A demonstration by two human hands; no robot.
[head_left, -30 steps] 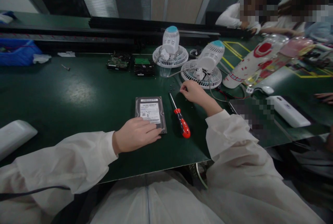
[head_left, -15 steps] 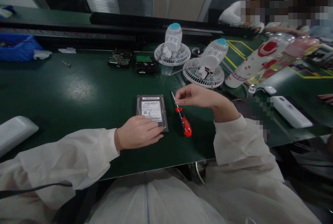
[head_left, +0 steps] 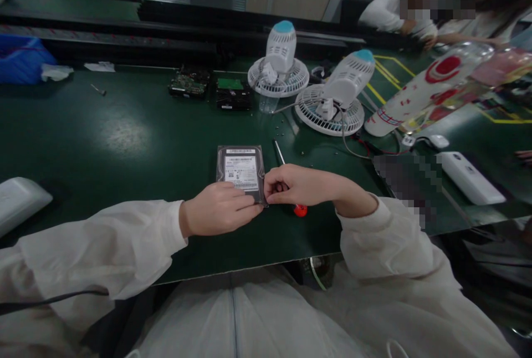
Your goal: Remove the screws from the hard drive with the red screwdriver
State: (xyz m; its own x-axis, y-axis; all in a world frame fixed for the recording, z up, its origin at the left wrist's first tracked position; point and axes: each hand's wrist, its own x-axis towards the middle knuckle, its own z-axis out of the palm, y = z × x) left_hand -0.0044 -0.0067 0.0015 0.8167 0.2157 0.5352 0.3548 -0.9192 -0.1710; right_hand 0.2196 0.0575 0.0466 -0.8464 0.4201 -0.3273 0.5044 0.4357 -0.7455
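A hard drive (head_left: 240, 167) with a white label lies flat on the green table (head_left: 124, 142) in front of me. My left hand (head_left: 218, 209) rests on its near edge, fingers flat and pressed against it. My right hand (head_left: 297, 185) is at the drive's near right corner, fingertips pinched together on something too small to make out. A red-handled screwdriver (head_left: 286, 172) lies just right of the drive, mostly hidden under my right hand.
Two small white fans (head_left: 279, 64) (head_left: 341, 97) stand behind the drive, with circuit boards (head_left: 189, 82) and another drive (head_left: 233, 95) to their left. Tiny screws (head_left: 305, 150) dot the table near the fans. A white device (head_left: 471, 177) lies right. Other people sit at far right.
My right hand came back from the screws near the fans, lifted with pinched fingers, and dropped to the drive's near right corner. My left hand stayed on the drive.
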